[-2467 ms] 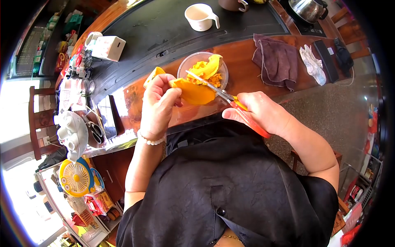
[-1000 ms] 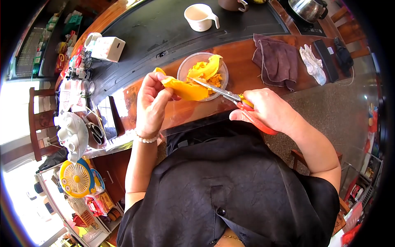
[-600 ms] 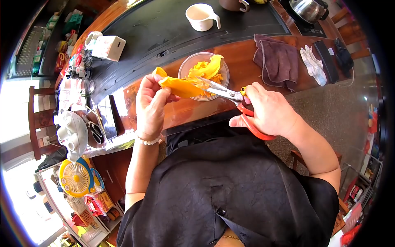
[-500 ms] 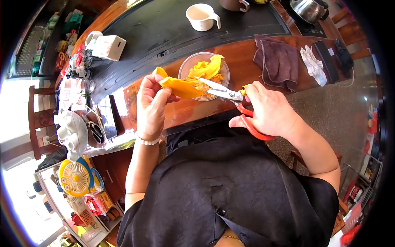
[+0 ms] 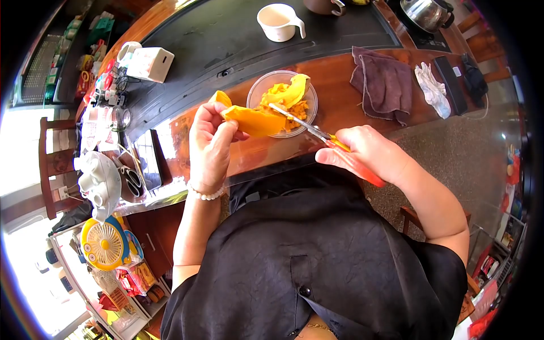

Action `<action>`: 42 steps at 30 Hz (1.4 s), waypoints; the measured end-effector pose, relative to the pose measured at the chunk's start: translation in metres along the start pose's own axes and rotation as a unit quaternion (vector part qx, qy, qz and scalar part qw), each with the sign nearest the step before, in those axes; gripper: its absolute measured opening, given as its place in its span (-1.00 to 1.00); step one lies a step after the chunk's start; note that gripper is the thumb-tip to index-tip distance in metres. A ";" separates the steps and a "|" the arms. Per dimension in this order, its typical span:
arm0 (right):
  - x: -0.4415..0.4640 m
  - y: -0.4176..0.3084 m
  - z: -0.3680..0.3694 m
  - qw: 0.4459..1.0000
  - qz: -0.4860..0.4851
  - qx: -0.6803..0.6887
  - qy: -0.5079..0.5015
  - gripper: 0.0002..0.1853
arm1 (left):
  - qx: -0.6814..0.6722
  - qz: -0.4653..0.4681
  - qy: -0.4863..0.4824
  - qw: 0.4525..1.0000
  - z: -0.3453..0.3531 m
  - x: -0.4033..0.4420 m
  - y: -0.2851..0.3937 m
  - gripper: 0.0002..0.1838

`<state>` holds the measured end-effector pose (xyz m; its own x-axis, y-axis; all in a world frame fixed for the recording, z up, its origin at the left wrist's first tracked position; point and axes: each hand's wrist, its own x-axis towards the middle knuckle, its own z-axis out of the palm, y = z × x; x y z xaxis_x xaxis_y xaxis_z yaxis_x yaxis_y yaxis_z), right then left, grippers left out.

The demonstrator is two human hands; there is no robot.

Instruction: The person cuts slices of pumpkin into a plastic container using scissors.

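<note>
Right hand [image 5: 371,153]: fingers closed round red-handled metal scissors [image 5: 318,132], blades over bowl. Left hand [image 5: 211,139]: thumb and fingertips pinch flat yellow-orange piece [image 5: 259,122], its right end at bowl's near-left rim. Clear round plastic bowl [image 5: 256,90], yellow-orange bits inside, near the near edge of glossy brown wooden tabletop [image 5: 334,85]. Purplish-brown cloth [image 5: 382,85] right of bowl, along same edge. White plastic cup [image 5: 277,22] farther back, toward far edge.

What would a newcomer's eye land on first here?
Probably the bright yellow-orange piece pinched in the left hand, beside the round clear tub of similar pieces. Next, the red-handled scissors in the right hand, blades over the tub. Then the white cup on the dark tabletop beyond.
</note>
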<state>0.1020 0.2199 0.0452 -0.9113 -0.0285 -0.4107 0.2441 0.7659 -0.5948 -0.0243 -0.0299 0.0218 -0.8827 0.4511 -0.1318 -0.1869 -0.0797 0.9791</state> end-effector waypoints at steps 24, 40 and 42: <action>0.005 0.015 0.017 0.923 0.039 0.334 -0.185 -0.14 | 0.136 0.105 -0.015 0.985 0.004 -0.016 0.000 -0.72; 0.008 0.011 0.028 0.948 0.023 0.285 -0.140 -0.18 | 0.185 0.100 -0.006 0.978 0.006 -0.012 0.012 -0.82; 0.005 0.003 0.023 0.951 0.016 0.267 -0.154 -0.18 | 0.205 0.092 0.005 0.974 0.007 -0.013 0.013 -0.81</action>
<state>0.1062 0.2070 0.0253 -0.7806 -0.2601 -0.5683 0.4783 0.3369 -0.8110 -0.0124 -0.0305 0.0369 -0.8895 0.4540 0.0514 0.1605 0.2053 0.9655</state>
